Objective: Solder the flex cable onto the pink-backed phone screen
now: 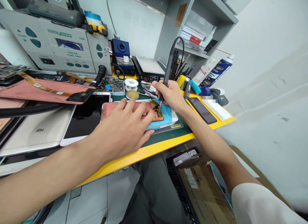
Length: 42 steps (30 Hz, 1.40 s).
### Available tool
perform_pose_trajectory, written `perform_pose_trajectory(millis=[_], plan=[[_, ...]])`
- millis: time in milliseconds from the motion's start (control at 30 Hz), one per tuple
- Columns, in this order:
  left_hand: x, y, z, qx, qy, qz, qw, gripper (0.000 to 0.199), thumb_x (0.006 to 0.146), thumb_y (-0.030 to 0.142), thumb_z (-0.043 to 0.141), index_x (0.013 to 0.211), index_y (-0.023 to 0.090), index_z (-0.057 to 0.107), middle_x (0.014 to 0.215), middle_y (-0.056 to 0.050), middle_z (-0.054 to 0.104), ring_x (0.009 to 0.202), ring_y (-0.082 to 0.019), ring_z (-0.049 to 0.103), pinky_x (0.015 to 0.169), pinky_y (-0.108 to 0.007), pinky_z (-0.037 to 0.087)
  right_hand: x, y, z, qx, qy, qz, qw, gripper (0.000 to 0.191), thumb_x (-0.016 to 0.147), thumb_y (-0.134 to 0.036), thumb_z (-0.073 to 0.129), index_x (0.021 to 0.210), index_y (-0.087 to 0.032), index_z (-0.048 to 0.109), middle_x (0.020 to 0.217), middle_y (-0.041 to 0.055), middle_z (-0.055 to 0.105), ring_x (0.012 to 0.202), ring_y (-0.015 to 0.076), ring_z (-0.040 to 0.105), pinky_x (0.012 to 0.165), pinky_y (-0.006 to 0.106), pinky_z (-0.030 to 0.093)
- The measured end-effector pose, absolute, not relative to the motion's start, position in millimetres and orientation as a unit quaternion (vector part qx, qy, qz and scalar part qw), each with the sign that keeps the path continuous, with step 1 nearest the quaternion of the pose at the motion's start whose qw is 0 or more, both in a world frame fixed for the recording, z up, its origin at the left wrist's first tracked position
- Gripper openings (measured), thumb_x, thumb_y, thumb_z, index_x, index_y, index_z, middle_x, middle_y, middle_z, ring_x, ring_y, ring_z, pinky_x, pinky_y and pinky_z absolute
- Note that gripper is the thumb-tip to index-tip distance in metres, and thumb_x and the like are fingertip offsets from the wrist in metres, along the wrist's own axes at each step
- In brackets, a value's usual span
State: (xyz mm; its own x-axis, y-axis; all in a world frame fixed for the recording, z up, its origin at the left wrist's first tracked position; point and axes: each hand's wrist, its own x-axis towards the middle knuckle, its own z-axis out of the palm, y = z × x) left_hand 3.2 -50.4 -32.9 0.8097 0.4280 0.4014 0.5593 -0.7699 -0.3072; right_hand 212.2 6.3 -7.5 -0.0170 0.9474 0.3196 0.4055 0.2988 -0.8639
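My right hand (170, 94) is closed round a black soldering iron (166, 74), held steeply with its cable looping over the top. Its metal tip touches, or is just above, the gold-coloured circuit area (157, 114) at the right end of a pink phone body (109, 109). Across that phone body lies my left hand (130, 121), palm down with its fingers spread, partly hiding it. Beneath the phone body is a light blue pad (168, 113). Just behind the hands stand a solder spool (131, 84) and a round yellowish tin (132, 95).
Several phones and panels, including a white-framed phone (86, 116), lie at left before a grey rework station (67, 47). A dark phone (202, 110) and white box (216, 108) lie at right. Bottles (218, 70) stand behind them. Below the yellow edge sits a cardboard box (204, 188).
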Motion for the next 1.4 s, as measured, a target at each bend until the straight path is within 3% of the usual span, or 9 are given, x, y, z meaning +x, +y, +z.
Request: perform_pose_trajectory(millis=[833, 1000, 1400], plan=[[4.0, -50.5, -30.0, -0.93, -0.269, -0.136, 0.211, 0.051, 0.102, 0.048, 0.04, 0.13, 0.011, 0.059, 0.128, -0.022, 0.063, 0.115, -0.045, 0.064, 0.094, -0.059, 0.057, 212.4, 2.7, -5.0, -0.543, -0.651, 0.288, 0.445, 0.044, 0.093, -0.056, 0.068, 0.071, -0.021, 0.052, 0.053, -0.0047, 0.039, 0.047, 0.0095, 0.038, 0.042, 0.023, 0.029], [3.1, -51.4, -29.2, -0.932, -0.273, -0.132, 0.196, 0.05, 0.102, 0.048, 0.041, 0.13, 0.012, 0.06, 0.133, -0.025, 0.062, 0.118, -0.046, 0.062, 0.095, -0.06, 0.055, 212.9, 1.8, -4.7, -0.559, -0.645, 0.287, 0.436, 0.039, 0.094, -0.054, 0.066, 0.075, -0.022, 0.055, 0.056, -0.0027, 0.042, 0.05, 0.0114, 0.041, 0.042, 0.024, 0.033], [3.2, -51.8, -28.6, -0.934, -0.276, -0.127, 0.188, 0.051, 0.102, 0.048, 0.042, 0.13, 0.011, 0.061, 0.134, -0.025, 0.061, 0.119, -0.046, 0.062, 0.094, -0.059, 0.055, 212.8, -0.1, -3.8, -0.529, -0.661, 0.287, 0.447, 0.042, 0.098, -0.046, 0.062, 0.065, -0.021, 0.053, 0.053, -0.0035, 0.042, 0.042, 0.0081, 0.035, 0.039, 0.024, 0.028]])
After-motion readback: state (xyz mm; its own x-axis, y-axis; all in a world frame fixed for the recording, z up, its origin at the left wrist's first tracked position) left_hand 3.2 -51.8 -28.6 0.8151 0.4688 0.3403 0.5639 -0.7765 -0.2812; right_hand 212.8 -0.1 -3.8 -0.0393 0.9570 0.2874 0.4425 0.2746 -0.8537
